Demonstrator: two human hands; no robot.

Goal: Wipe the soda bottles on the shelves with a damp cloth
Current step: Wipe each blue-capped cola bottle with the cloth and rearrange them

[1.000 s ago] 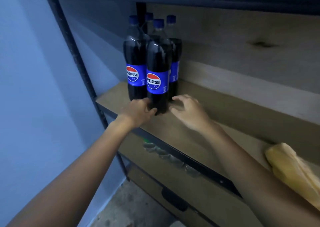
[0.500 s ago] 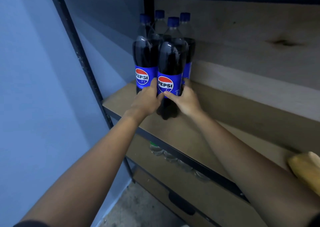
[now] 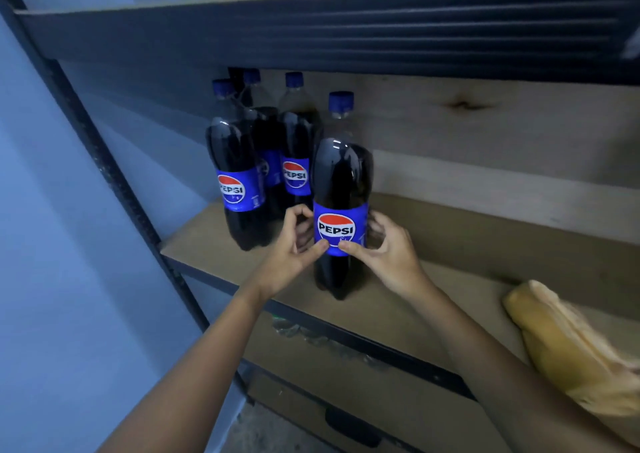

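Head view: hands (image 3: 343,255) round bottle (image 3: 341,189)

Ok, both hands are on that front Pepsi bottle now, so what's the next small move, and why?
Probably let the right hand go and reach for the yellow cloth lying at the right of the shelf. The left hand can steady the front bottle, which stands apart from the other three bottles. Neither hand has the cloth.

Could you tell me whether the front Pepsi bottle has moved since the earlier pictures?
Yes. The front bottle, gripped by the left hand and right hand, has come right and forward, away from the three other bottles it stood against.
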